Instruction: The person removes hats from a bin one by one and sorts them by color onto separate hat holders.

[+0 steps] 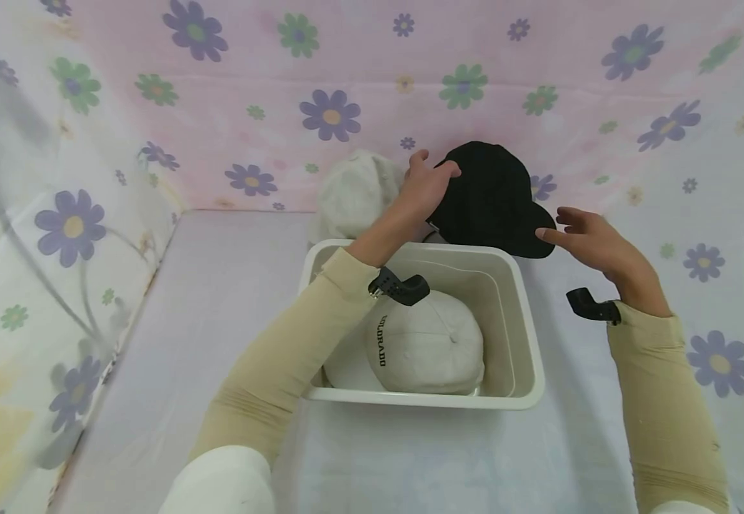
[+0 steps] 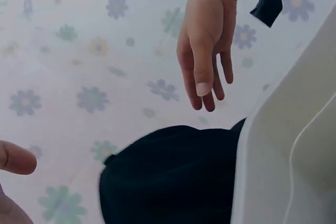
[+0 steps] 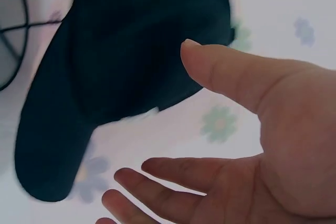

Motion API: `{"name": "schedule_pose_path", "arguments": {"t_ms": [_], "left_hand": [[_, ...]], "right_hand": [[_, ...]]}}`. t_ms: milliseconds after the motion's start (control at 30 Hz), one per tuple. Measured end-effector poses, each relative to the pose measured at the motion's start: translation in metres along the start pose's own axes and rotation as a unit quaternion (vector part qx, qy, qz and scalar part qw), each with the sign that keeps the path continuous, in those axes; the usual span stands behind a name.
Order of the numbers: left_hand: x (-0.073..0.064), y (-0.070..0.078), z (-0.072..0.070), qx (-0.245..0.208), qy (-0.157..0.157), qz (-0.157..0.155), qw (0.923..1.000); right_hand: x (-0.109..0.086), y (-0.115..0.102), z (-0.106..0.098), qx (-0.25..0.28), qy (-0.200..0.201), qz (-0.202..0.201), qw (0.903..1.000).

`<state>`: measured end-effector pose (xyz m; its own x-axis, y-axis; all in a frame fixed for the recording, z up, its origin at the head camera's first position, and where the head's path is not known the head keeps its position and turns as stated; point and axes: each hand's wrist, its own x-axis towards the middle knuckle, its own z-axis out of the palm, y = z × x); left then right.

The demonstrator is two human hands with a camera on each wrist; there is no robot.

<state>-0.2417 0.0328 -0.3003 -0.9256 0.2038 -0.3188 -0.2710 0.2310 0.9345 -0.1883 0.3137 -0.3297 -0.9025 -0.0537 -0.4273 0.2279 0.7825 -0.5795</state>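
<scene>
A black baseball cap (image 1: 488, 196) stands behind the bin, its brim (image 1: 535, 232) toward the right. At its left edge is my left hand (image 1: 426, 189), fingers extended; the left wrist view shows that thumb (image 2: 18, 158) apart from the cap. My right hand (image 1: 597, 243) is by the brim with fingers spread, and in the right wrist view its thumb (image 3: 220, 69) overlaps the crown. Neither hand grips anything. Inside the cream plastic bin (image 1: 529, 343) lies an off-white cap (image 1: 436, 343) lettered COLORADO, its brim to the left, partly behind my left sleeve.
Another off-white cap (image 1: 355, 193) stands behind the bin, left of the black one, partly hidden by my left hand. Black curved wire (image 3: 23, 27) shows beside the black cap in the right wrist view. Flower-printed cloth walls (image 1: 372, 71) rise at the back and sides.
</scene>
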Motion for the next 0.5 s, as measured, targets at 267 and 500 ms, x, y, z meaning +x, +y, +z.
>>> {"name": "schedule_pose_path", "arguments": {"t_ms": [267,500], "left_hand": [[-0.044,-0.001,-0.039,0.137,-0.077,0.151,0.976],[-0.079,-0.016,-0.071,0.255,-0.059,0.254,0.9313]], "right_hand": [[-0.036,-0.029,0.011,-0.018,0.007,-0.087,0.996],[-0.069,-0.045,0.03,-0.037,0.026,-0.148,0.988]]}}
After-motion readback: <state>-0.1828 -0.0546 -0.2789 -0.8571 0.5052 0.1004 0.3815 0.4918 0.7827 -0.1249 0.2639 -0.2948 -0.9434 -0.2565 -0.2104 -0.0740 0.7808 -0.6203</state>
